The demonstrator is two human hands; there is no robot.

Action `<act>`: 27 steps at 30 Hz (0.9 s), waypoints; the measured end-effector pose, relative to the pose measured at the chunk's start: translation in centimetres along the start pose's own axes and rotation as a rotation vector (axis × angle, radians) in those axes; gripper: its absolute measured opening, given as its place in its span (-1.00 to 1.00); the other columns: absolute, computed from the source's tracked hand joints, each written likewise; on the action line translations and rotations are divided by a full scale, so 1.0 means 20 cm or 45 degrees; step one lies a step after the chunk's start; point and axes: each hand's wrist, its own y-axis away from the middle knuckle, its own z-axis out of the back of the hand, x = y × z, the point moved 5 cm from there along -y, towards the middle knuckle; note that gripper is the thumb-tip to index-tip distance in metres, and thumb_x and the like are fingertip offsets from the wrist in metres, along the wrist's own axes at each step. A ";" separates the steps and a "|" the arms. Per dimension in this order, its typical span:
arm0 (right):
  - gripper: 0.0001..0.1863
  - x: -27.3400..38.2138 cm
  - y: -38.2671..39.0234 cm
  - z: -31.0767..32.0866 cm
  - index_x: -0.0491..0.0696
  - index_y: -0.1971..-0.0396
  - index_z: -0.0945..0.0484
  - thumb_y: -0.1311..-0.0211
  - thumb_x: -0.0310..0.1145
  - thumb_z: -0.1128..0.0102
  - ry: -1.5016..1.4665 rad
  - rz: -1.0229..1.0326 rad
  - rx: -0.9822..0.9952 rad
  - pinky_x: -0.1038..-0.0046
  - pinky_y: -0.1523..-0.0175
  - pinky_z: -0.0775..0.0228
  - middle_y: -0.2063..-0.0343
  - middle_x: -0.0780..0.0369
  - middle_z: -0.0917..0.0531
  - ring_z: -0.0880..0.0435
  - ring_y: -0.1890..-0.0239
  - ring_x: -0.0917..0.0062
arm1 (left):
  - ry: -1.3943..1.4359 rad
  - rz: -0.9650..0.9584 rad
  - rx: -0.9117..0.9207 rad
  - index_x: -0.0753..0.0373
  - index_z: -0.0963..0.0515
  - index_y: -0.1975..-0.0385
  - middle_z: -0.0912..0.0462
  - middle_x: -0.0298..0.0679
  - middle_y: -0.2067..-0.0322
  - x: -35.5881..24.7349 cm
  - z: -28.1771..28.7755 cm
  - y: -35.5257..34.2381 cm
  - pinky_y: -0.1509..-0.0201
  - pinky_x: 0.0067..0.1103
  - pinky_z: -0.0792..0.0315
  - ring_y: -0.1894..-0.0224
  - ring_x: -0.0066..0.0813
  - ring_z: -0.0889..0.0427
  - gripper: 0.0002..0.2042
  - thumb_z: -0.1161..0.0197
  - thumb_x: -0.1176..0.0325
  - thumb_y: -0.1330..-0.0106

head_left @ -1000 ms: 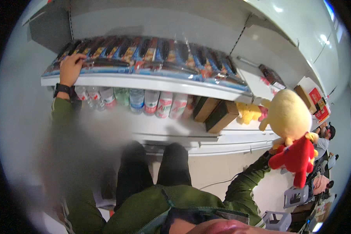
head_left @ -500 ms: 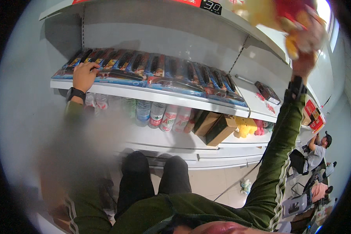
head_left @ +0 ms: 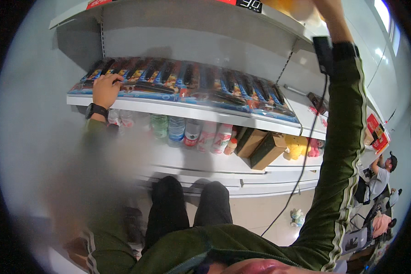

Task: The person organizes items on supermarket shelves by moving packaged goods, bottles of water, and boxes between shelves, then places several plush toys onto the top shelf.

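Observation:
At the left of the middle shelf (head_left: pixel 178 104), my left hand (head_left: pixel 106 89) rests on the front of a row of clear blister packs (head_left: pixel 157 82). Its fingers are bent and somewhat apart, with no pack lifted. The packs have blue, colourful cards and long black items inside. My right arm reaches up to the top shelf (head_left: pixel 285 20), where the wrist (head_left: pixel 334 23) shows but the picture's edge cuts off the fingers. Beside that hand is a blurred yellow-orange plush toy (head_left: pixel 281 6), partly out of view. Whether the hand still grips it is hidden.
Below stand several bottles (head_left: pixel 176 130), brown boxes (head_left: pixel 268 150) and a yellow plush toy (head_left: pixel 297 146). A black cable (head_left: pixel 301 173) hangs from a dark device (head_left: pixel 323 55) at my right wrist. A small plush (head_left: pixel 297 218) lies on the floor; people (head_left: pixel 380 178) are at the far right.
My right hand has carried a yellow and red plush toy leftward and up to the top shelf, partly leaving the picture. My left hand keeps its place on the packs; the view has shifted slightly.

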 end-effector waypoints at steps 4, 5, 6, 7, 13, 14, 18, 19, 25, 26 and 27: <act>-0.28 0.10 -0.11 -0.33 -0.12 -0.15 -0.32 -0.02 -0.20 -0.47 0.280 -0.102 0.233 0.40 0.08 -0.51 0.33 0.13 -0.70 -0.68 0.24 0.41 | 0.002 -0.067 -0.033 0.07 -0.66 0.29 -0.66 -0.26 0.31 -0.05 -0.01 -0.02 -0.07 -0.29 -0.30 0.16 -0.18 -0.54 -0.82 -0.15 0.32 -0.19; -0.32 0.22 -0.09 -0.48 -0.13 -0.09 -0.43 -0.05 -0.05 -0.44 0.600 -0.173 0.344 0.32 0.03 -0.49 0.26 0.08 -0.71 -0.68 0.18 0.29 | -0.002 -0.026 -0.009 0.07 -0.67 0.29 -0.66 -0.26 0.32 0.01 0.01 0.02 -0.06 -0.29 -0.31 0.16 -0.18 -0.54 -0.83 -0.15 0.32 -0.19; -0.32 0.26 -0.08 -0.57 -0.12 -0.04 -0.49 -0.07 0.07 -0.39 0.943 -0.081 0.173 0.23 -0.01 -0.45 0.23 0.03 -0.70 -0.66 0.10 0.16 | -0.005 0.016 0.013 0.06 -0.67 0.30 -0.66 -0.26 0.32 0.06 0.03 0.05 -0.05 -0.29 -0.31 0.17 -0.19 -0.54 -0.83 -0.16 0.32 -0.19; -0.31 0.21 -0.11 -0.64 -0.11 -0.05 -0.48 -0.06 0.10 -0.39 1.069 -0.102 0.261 0.21 -0.03 -0.44 0.22 0.02 -0.70 -0.64 0.07 0.13 | -0.026 -0.010 -0.062 0.06 -0.67 0.32 -0.66 -0.27 0.34 0.04 0.05 0.07 -0.03 -0.29 -0.32 0.17 -0.19 -0.54 -0.84 -0.17 0.32 -0.17; -0.48 0.07 -0.23 -0.84 0.07 -0.05 -0.55 -0.11 -0.02 -0.32 0.771 0.051 0.815 0.31 -0.08 -0.39 0.17 0.12 -0.72 -0.68 0.09 0.30 | 0.031 -0.030 -0.047 0.05 -0.67 0.34 -0.67 -0.28 0.35 -0.01 0.00 0.01 -0.03 -0.29 -0.31 0.17 -0.20 -0.55 -0.85 -0.19 0.28 -0.15; -0.51 0.10 -0.23 -0.89 0.10 -0.05 -0.56 -0.14 -0.03 -0.29 0.888 0.111 0.859 0.37 -0.10 -0.38 0.13 0.14 -0.71 -0.67 0.06 0.31 | 0.043 -0.038 -0.060 0.06 -0.67 0.34 -0.67 -0.28 0.35 -0.01 0.02 0.02 -0.02 -0.29 -0.31 0.18 -0.21 -0.55 -0.85 -0.19 0.28 -0.15; -0.52 0.48 -0.15 -0.96 0.07 -0.08 -0.56 -0.20 -0.04 -0.21 0.890 -0.077 0.845 0.46 -0.18 -0.34 0.00 0.15 -0.66 -0.61 -0.02 0.33 | 0.029 0.012 -0.078 0.07 -0.67 0.37 -0.67 -0.31 0.34 0.04 0.08 0.09 -0.04 -0.29 -0.30 0.15 -0.20 -0.54 -0.86 -0.20 0.29 -0.13; -0.54 0.22 -0.24 -0.93 -0.02 -0.08 -0.57 -0.25 -0.11 -0.17 0.608 -0.053 0.875 0.45 -0.21 -0.33 -0.02 0.13 -0.64 -0.58 -0.06 0.34 | 0.059 -0.027 -0.067 0.07 -0.67 0.37 -0.67 -0.32 0.34 -0.04 0.05 0.02 -0.05 -0.29 -0.30 0.14 -0.20 -0.53 -0.86 -0.20 0.30 -0.13; -0.61 0.51 -0.11 -0.88 -0.12 -0.03 -0.59 -0.30 -0.21 -0.18 0.326 -0.090 1.119 0.46 -0.14 -0.39 0.05 0.14 -0.67 -0.60 0.01 0.46 | -0.010 -0.029 -0.095 0.07 -0.67 0.38 -0.67 -0.34 0.34 0.02 0.03 0.05 -0.05 -0.29 -0.31 0.13 -0.21 -0.54 -0.87 -0.21 0.30 -0.13; -0.61 0.60 -0.06 -0.83 -0.12 -0.02 -0.60 -0.30 -0.19 -0.20 0.344 -0.193 1.201 0.46 -0.13 -0.40 0.07 0.16 -0.67 -0.62 0.04 0.49 | -0.042 -0.021 -0.074 0.06 -0.67 0.37 -0.67 -0.34 0.34 0.02 0.03 0.06 -0.05 -0.30 -0.31 0.12 -0.21 -0.54 -0.87 -0.21 0.30 -0.13; -0.61 0.66 -0.04 -0.78 -0.12 -0.02 -0.60 -0.30 -0.19 -0.20 0.345 -0.193 1.201 0.46 -0.13 -0.40 0.07 0.16 -0.67 -0.62 0.04 0.49 | -0.041 -0.022 -0.074 0.06 -0.67 0.37 -0.67 -0.34 0.34 0.01 0.04 0.05 -0.05 -0.30 -0.31 0.12 -0.21 -0.54 -0.87 -0.21 0.30 -0.13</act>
